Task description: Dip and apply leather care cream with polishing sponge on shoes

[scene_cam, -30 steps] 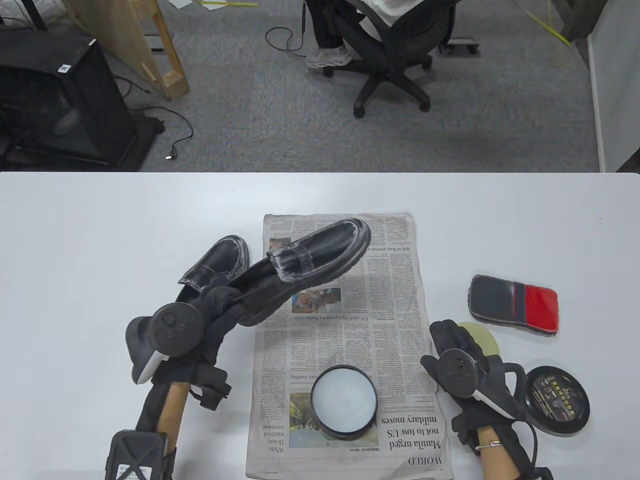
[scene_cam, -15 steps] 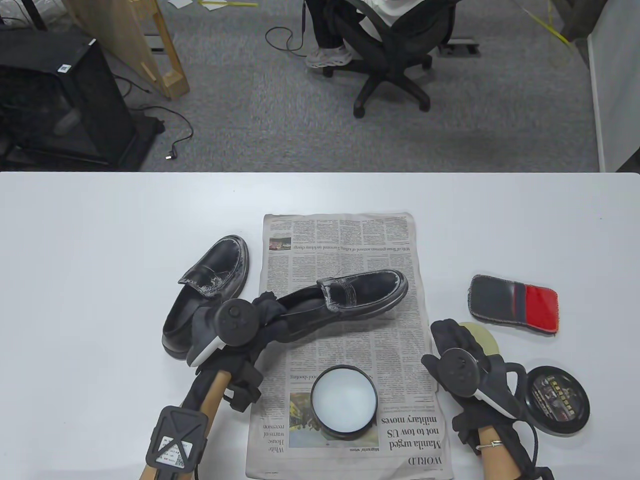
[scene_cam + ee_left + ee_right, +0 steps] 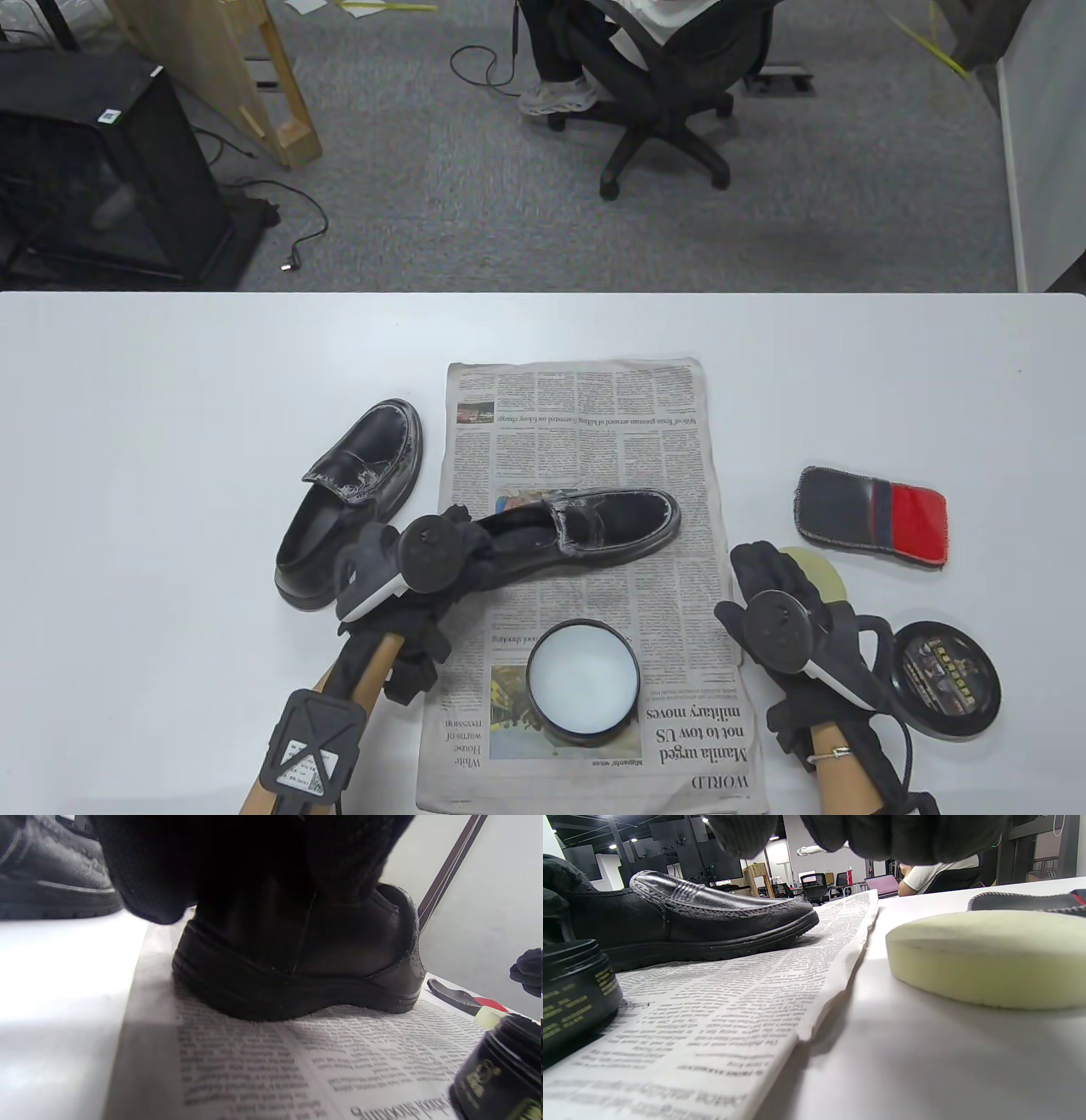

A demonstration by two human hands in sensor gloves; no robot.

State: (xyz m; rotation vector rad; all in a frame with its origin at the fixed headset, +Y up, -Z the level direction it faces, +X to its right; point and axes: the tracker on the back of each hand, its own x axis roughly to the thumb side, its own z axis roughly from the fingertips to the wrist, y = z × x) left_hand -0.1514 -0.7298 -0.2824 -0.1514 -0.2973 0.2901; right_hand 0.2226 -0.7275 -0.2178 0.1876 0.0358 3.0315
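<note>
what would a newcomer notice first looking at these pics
Probably the black shoe lying across the newspaper mid-table, its heel gripped by the left hand, with its twin just off the paper's left edge. Next, the open cream jar near the front, and the right hand over a yellow sponge.

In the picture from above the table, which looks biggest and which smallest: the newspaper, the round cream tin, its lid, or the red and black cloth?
1. Newspaper, by far.
2. Red and black cloth.
3. Cream tin and lid: too alike to rank; the right hand hides part of the lid.
</note>
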